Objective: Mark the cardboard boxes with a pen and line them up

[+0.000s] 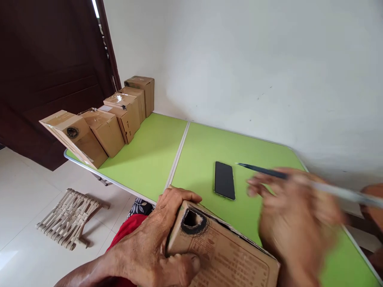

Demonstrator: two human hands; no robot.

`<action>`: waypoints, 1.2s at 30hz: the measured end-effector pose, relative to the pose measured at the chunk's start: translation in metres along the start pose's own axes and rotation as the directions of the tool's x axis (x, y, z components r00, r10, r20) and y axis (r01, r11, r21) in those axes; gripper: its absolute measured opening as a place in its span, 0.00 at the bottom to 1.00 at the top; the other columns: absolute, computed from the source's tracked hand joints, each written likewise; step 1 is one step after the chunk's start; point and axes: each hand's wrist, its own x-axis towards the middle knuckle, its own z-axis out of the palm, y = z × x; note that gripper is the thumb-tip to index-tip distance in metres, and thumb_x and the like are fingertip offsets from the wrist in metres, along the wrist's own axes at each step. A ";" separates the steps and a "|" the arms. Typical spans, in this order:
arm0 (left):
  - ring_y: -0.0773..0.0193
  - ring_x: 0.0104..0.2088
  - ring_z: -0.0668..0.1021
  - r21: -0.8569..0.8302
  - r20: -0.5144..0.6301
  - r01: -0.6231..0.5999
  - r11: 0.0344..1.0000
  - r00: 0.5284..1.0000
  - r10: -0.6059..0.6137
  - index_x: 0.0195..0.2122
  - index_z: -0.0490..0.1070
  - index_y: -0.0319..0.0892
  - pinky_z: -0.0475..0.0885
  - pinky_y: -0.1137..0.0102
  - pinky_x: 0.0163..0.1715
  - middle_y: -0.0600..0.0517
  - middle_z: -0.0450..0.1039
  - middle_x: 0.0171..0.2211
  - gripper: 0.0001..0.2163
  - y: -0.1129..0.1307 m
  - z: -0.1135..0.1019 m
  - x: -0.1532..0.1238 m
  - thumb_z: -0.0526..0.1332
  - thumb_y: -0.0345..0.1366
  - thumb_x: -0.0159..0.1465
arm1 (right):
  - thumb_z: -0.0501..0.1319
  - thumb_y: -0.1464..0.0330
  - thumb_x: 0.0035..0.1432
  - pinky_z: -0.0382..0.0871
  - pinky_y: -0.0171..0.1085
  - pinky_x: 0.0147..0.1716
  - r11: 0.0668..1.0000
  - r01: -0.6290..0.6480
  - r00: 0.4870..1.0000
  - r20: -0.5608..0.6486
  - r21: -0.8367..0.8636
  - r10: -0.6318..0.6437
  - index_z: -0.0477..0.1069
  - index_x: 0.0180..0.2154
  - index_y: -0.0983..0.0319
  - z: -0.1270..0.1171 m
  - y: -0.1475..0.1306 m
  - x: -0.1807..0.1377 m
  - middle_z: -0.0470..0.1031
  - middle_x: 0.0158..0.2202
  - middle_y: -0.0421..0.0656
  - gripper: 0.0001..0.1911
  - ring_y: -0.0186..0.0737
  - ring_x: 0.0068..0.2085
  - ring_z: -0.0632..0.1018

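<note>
My left hand (155,243) grips the left end of a cardboard box (236,259) low in the view, its thumb on the printed face and its fingers over the far edge. Near that end the box has a hole (193,220) ringed with rough black marking. My right hand (296,223), blurred by motion, is raised over the right side of the box. It holds a slim pen (269,172) with a dark front and a pale barrel, its thin tip pointing left. The tip is well apart from the hole. Part of the box lies outside the frame.
A black phone (224,180) lies on the green table (155,147) beyond the box. Several cardboard boxes (104,133) stand in a row along its left end. A woven stool (70,217) is on the floor at left. A white wall (239,63) borders the table's back.
</note>
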 end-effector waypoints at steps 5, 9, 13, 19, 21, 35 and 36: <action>0.44 0.57 0.72 -0.056 -0.018 0.075 0.996 0.997 -0.076 0.68 0.62 0.53 0.69 0.55 0.55 0.45 0.67 0.60 0.37 -0.002 -0.003 -0.005 0.67 0.31 0.56 | 0.61 0.60 0.72 0.75 0.45 0.45 0.812 -0.044 0.919 0.294 -0.582 0.261 0.68 0.27 0.58 0.069 0.059 0.068 0.79 0.31 0.48 0.19 0.49 0.39 0.82; 0.45 0.56 0.73 -0.092 -0.005 0.107 0.990 0.994 -0.108 0.69 0.60 0.56 0.70 0.56 0.53 0.46 0.67 0.60 0.37 -0.002 -0.007 -0.005 0.67 0.31 0.58 | 0.65 0.63 0.73 0.77 0.51 0.53 0.588 -0.039 0.852 0.280 -0.808 0.442 0.78 0.42 0.63 0.103 0.098 0.071 0.82 0.46 0.46 0.09 0.46 0.48 0.82; 0.45 0.58 0.72 -0.106 0.006 0.067 0.992 0.998 -0.067 0.69 0.60 0.55 0.69 0.54 0.57 0.46 0.65 0.64 0.37 -0.005 -0.008 -0.004 0.67 0.31 0.59 | 0.66 0.58 0.73 0.78 0.52 0.54 0.478 0.004 0.823 0.274 -0.879 0.498 0.77 0.53 0.61 0.110 0.106 0.062 0.80 0.54 0.48 0.15 0.47 0.51 0.82; 0.44 0.59 0.71 -0.091 0.000 0.058 0.994 0.998 -0.058 0.68 0.60 0.55 0.68 0.52 0.58 0.46 0.64 0.64 0.36 -0.009 -0.008 -0.007 0.67 0.32 0.59 | 0.54 0.56 0.79 0.75 0.52 0.55 0.426 0.047 0.861 0.253 -0.904 0.442 0.74 0.57 0.68 0.089 0.090 0.040 0.80 0.53 0.58 0.23 0.56 0.55 0.81; 0.44 0.60 0.70 -0.083 0.000 0.038 0.996 0.999 -0.038 0.69 0.59 0.54 0.68 0.52 0.59 0.46 0.64 0.65 0.37 -0.009 -0.008 -0.008 0.67 0.32 0.59 | 0.54 0.55 0.78 0.73 0.52 0.56 0.411 0.006 0.898 0.185 -0.912 0.399 0.68 0.61 0.73 0.076 0.087 0.032 0.74 0.59 0.65 0.28 0.63 0.61 0.77; 0.43 0.64 0.68 -0.078 -0.003 0.058 0.995 0.998 -0.059 0.70 0.59 0.53 0.66 0.49 0.64 0.46 0.62 0.68 0.34 -0.008 -0.005 -0.012 0.65 0.34 0.63 | 0.76 0.56 0.50 0.73 0.68 0.57 0.647 -0.460 0.818 -0.007 -0.608 0.575 0.71 0.55 0.76 0.035 0.130 0.054 0.74 0.58 0.77 0.40 0.80 0.61 0.76; 0.43 0.64 0.68 -0.088 0.001 0.069 0.994 0.998 -0.069 0.70 0.58 0.54 0.66 0.48 0.65 0.46 0.61 0.68 0.34 -0.009 -0.005 -0.013 0.66 0.34 0.63 | 0.75 0.58 0.51 0.76 0.65 0.54 0.688 -0.489 0.804 0.028 -0.536 0.594 0.74 0.50 0.72 0.033 0.133 0.053 0.79 0.53 0.72 0.32 0.77 0.57 0.80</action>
